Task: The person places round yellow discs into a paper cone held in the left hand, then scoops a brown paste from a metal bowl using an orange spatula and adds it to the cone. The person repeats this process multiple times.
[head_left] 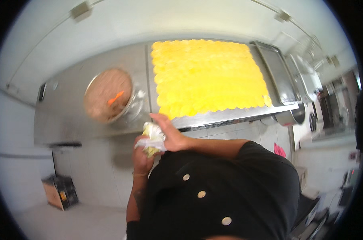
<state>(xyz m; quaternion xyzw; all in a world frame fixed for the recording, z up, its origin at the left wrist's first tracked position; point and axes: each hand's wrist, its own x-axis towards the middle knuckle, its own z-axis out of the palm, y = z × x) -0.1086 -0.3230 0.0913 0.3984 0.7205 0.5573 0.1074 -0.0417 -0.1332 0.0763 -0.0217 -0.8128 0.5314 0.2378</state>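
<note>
Just in front of the table edge, both my hands are around a crumpled white and yellowish thing (153, 138), perhaps a cloth or a thin plastic wrapping; its kind is not clear. My left hand (141, 160) grips it from below and the left. From the right, my right hand (171, 136) closes against it, one finger reaching up toward the table. Flat yellow rounds (209, 76) overlap in rows on the tabletop beyond my hands. To their left stands a metal bowl (86, 90) of brown mixture (107, 86) with an orange spatula (116, 98) in it.
The steel table (65, 112) runs along the wall. A crumpled clear plastic (138, 102) lies beside the bowl. At the right are a metal tray (275, 72), a white machine (307, 80) and a metal pot (291, 117). A black and tan box (59, 192) stands on the floor.
</note>
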